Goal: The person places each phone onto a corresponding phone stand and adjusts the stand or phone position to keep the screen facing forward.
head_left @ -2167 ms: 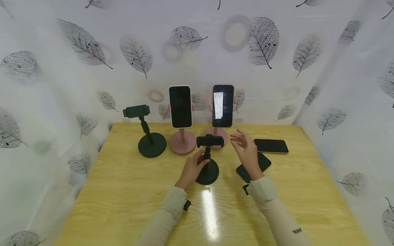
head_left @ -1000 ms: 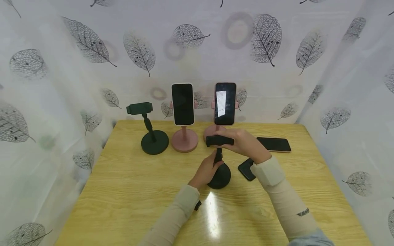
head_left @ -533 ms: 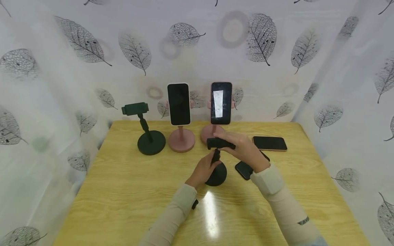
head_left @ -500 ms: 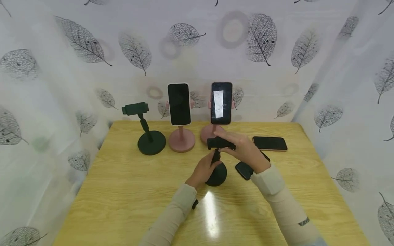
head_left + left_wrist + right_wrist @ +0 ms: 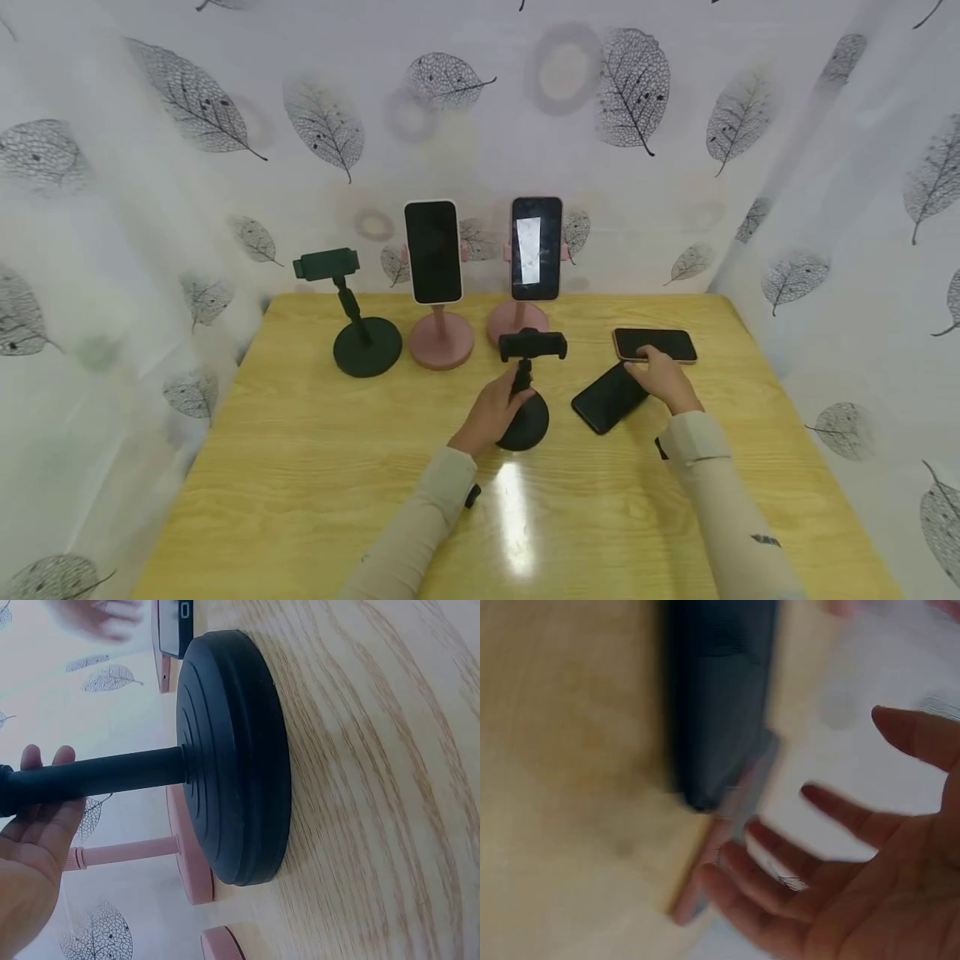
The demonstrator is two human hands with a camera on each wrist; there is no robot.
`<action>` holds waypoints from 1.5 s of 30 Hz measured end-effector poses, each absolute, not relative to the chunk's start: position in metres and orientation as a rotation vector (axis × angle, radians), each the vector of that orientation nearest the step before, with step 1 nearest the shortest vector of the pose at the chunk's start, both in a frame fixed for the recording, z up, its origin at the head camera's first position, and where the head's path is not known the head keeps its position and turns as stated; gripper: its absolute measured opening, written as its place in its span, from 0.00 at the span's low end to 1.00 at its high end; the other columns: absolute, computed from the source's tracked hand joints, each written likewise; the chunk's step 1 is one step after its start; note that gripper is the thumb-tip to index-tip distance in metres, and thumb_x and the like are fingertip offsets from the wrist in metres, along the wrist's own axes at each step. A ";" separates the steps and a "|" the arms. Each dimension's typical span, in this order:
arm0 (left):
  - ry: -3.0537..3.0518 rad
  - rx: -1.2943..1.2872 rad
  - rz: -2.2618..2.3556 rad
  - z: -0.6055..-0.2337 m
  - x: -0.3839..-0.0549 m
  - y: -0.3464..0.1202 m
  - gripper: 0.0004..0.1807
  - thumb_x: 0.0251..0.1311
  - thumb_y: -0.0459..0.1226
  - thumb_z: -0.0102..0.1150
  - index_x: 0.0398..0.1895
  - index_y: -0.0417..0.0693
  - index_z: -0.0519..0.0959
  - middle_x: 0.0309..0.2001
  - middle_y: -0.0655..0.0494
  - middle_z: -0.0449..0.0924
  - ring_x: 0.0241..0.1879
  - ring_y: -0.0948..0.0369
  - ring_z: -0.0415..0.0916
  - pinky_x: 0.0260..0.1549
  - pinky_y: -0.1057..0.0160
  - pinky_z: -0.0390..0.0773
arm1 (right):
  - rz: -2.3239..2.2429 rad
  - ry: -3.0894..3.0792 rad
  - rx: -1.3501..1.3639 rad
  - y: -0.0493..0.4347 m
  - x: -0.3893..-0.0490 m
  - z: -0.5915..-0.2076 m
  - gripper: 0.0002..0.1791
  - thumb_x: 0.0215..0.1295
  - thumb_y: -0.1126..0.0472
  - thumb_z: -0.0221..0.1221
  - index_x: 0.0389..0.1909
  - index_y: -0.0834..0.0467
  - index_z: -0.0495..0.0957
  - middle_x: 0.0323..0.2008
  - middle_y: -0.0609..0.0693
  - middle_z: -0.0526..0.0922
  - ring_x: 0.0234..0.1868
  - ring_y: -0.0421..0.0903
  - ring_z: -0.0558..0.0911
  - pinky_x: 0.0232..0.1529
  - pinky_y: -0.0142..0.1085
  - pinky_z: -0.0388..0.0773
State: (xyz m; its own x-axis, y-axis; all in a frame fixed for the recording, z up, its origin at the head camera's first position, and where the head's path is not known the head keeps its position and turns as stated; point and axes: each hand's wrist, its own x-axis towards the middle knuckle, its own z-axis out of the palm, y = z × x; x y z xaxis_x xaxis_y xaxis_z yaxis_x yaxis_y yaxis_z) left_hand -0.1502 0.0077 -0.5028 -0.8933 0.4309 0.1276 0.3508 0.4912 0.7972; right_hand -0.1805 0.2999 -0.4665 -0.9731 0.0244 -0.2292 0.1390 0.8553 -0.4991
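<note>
My left hand (image 5: pixel 486 417) holds the stem of a black phone stand (image 5: pixel 525 421), which stands upright on the table. In the left wrist view, the fingers of my left hand (image 5: pixel 37 855) lie against that stem, above the round base (image 5: pixel 232 757). My right hand (image 5: pixel 663 379) hovers over the two phones at the right, its fingers spread and apart from them in the right wrist view. A black phone (image 5: pixel 606 402) lies slanted, nearer to me. Behind it lies a pink-edged phone (image 5: pixel 671 343), partly covered by my right fingertips in the head view.
Two pink stands (image 5: pixel 441 342) at the back each hold a phone upright: a white-framed phone (image 5: pixel 434 250) and a dark phone (image 5: pixel 547 250). To their left is a dark green stand (image 5: pixel 367 348) with its clamp bare. A leaf-print curtain (image 5: pixel 480 125) hangs behind the wooden table (image 5: pixel 300 500).
My right hand has let go of the black stand's clamp and moved right, over the phones. The clamp sits level again, and my left hand keeps its hold on the stem.
</note>
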 end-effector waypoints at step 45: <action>2.641 0.685 1.414 -0.505 -0.144 0.012 0.18 0.68 0.45 0.46 0.54 0.44 0.68 0.48 0.50 0.78 0.54 0.54 0.76 0.55 0.53 0.74 | -0.433 2.868 0.015 0.259 -0.141 -0.523 0.51 0.50 0.47 0.68 0.69 0.65 0.54 0.52 0.77 0.62 0.47 0.70 0.69 0.30 0.55 0.75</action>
State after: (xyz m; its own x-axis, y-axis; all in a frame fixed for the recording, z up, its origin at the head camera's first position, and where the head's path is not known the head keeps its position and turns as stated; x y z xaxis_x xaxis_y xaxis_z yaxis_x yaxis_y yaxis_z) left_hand -0.1441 0.0119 -0.5055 -0.8983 0.4141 0.1465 0.3515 0.4776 0.8052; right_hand -0.1407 0.2586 -0.5233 -0.9710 -0.0257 -0.2378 0.0456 0.9561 -0.2896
